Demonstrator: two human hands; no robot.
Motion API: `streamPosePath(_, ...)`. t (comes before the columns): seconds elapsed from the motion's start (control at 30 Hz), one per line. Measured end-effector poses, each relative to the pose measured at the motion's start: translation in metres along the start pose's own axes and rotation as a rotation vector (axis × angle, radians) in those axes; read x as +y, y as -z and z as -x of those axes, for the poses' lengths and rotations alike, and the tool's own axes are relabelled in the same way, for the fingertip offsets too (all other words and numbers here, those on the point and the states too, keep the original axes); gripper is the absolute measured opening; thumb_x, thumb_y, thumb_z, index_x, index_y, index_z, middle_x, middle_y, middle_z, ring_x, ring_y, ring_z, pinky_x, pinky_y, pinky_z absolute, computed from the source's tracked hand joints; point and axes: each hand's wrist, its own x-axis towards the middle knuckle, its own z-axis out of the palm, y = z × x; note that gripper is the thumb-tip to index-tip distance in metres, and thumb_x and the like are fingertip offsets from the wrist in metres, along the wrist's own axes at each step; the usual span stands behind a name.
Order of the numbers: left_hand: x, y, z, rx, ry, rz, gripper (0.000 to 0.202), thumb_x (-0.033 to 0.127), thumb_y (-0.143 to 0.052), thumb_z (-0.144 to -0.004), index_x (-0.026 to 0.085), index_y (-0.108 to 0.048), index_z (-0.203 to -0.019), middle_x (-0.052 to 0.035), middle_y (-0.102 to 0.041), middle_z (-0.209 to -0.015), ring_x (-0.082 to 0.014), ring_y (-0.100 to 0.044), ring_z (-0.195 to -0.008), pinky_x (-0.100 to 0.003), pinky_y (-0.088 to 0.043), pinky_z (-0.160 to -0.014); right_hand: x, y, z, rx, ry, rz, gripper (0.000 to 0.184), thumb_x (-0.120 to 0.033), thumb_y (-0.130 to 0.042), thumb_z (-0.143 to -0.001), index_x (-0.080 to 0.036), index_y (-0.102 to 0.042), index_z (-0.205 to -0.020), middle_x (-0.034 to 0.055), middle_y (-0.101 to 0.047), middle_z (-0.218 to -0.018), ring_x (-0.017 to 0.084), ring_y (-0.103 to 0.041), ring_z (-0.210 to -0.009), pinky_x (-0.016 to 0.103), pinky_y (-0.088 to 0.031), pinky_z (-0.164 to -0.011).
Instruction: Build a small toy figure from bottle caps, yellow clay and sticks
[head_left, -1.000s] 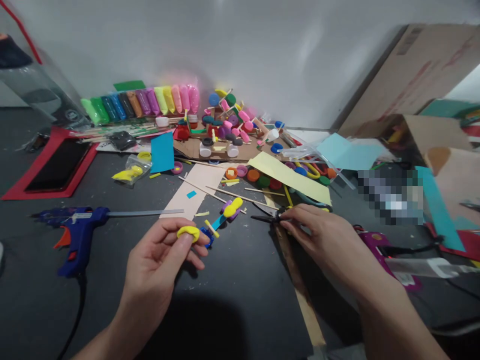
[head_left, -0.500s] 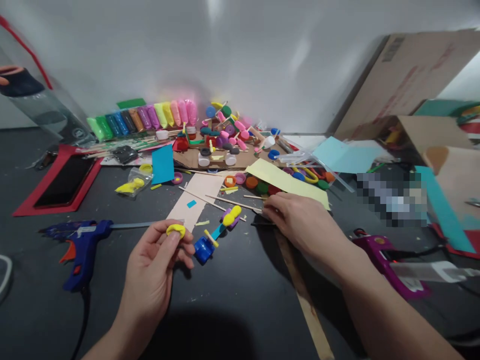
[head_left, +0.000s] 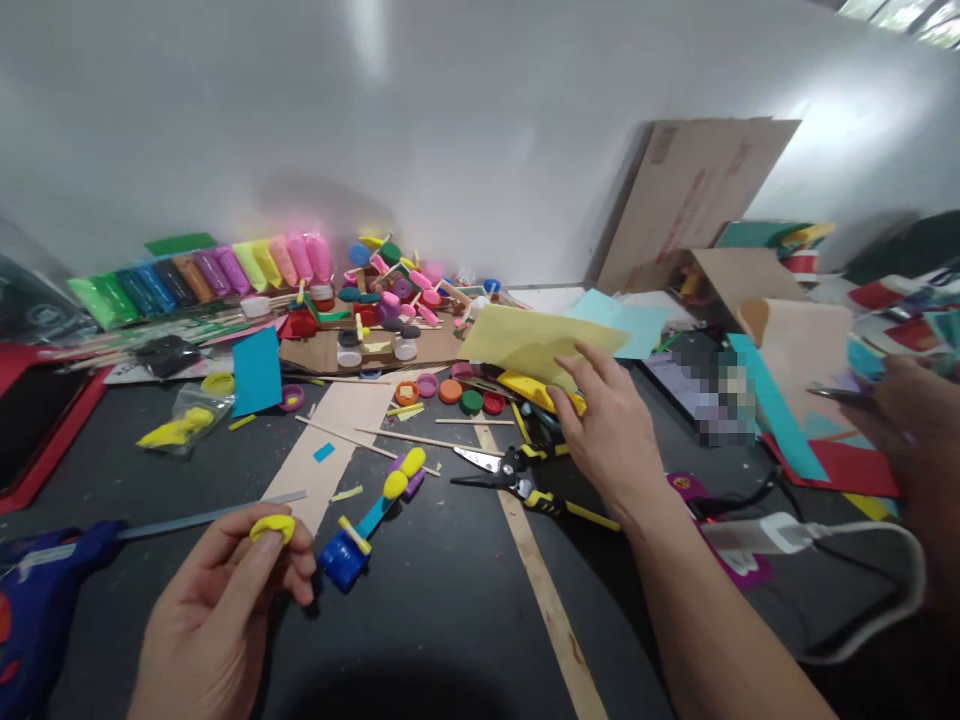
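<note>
My left hand (head_left: 225, 600) pinches a small flattened piece of yellow modelling clay (head_left: 271, 527) between thumb and fingers. Just right of it lies a small model (head_left: 379, 510) with a blue cap, a blue strip and yellow and purple clay. Fingers apart, my right hand (head_left: 607, 430) reaches to the lower edge of a pale yellow paper sheet (head_left: 532, 340), which is tilted up. The thumb is beside a yellow curved object (head_left: 536, 388), partly hidden. Below lies a pair of shears (head_left: 517, 472) with black and yellow handles, its blades apart.
At left is a blue glue gun (head_left: 52, 580) with a glue stick. Clay packets (head_left: 202, 275) line the wall. Thin sticks (head_left: 420, 440), coloured caps (head_left: 450, 391) and a wooden strip (head_left: 536, 570) lie mid-table. A blurred co-worker's hand (head_left: 919, 400) appears at right.
My right hand has moved away from the shears to the yellow paper, which has shifted up and back, uncovering the yellow object. The view has turned right; a co-worker's hand has appeared.
</note>
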Motion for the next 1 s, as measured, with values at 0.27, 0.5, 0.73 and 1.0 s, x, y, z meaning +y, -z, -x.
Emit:
streamPosePath(0.27, -0.009, 0.007, -0.007, 0.03, -0.009, -0.012, 0.029, 0.041, -0.086, -0.069, 0.022, -0.072, -0.086, 0.0013, -0.07, -0.072, -0.0108, -0.061, -0.057, -0.016, -0.054, -0.05, 0.011, 0.001, -0.003, -0.096, -0.029, 0.028, 0.026, -0.027, -0.05, -0.097, -0.019, -0.072, -0.085, 0.0085, -0.074, -0.086, 0.024, -0.067, -0.084, 0.034, -0.047, -0.071)
streamPosePath(0.5, -0.01, 0.008, -0.004, 0.03, 0.007, 0.013, 0.031, 0.038, -0.089, -0.064, 0.021, -0.072, -0.085, 0.0001, -0.069, -0.07, -0.0124, -0.061, -0.056, -0.018, -0.053, -0.047, 0.001, -0.001, 0.0, -0.195, -0.01, 0.136, 0.014, -0.027, -0.06, -0.093, -0.019, -0.071, -0.092, 0.0094, -0.072, -0.093, 0.025, -0.065, -0.086, 0.032, -0.042, -0.066)
streamPosePath(0.73, 0.001, -0.001, 0.005, -0.095, 0.04, -0.022, 0.028, 0.038, -0.085, -0.07, 0.017, -0.07, -0.08, -0.0014, -0.068, -0.066, -0.0125, -0.06, -0.053, -0.021, -0.053, -0.046, 0.013, -0.016, -0.01, -0.197, 0.059, 0.06, 0.007, -0.022, -0.068, -0.086, -0.016, -0.071, -0.088, 0.0123, -0.073, -0.084, 0.026, -0.065, -0.079, 0.034, -0.043, -0.068)
streamPosePath(1.0, 0.007, -0.004, 0.005, -0.334, 0.168, 0.162, 0.025, 0.034, -0.083, -0.075, 0.015, -0.067, -0.081, 0.0001, -0.067, -0.063, -0.0101, -0.06, -0.05, -0.019, -0.053, -0.045, 0.0, -0.002, -0.003, -0.009, 0.066, -0.297, 0.034, -0.045, -0.054, -0.092, -0.018, -0.07, -0.105, 0.0092, -0.072, -0.087, 0.021, -0.064, -0.068, 0.034, -0.042, -0.059)
